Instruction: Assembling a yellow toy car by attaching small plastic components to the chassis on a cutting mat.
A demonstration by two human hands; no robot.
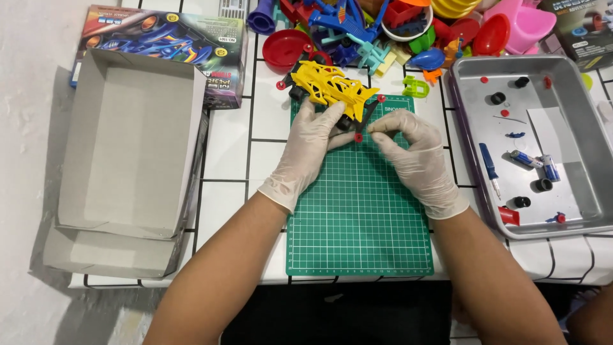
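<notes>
A yellow toy race car [329, 86] with black wheels and small red rollers lies at the far edge of a green cutting mat [357, 211]. My left hand [306, 150], in a white glove, rests on the car's near side and holds it. My right hand [415, 153], also gloved, pinches the car's rear corner by a small red roller [359, 137].
An open grey cardboard box [128, 160] sits at the left beside a printed toy box [166, 41]. A metal tray [594, 160] at the right holds wheels, batteries, a small screwdriver and red parts. A heap of coloured plastic toys [396, 32] lies beyond the mat.
</notes>
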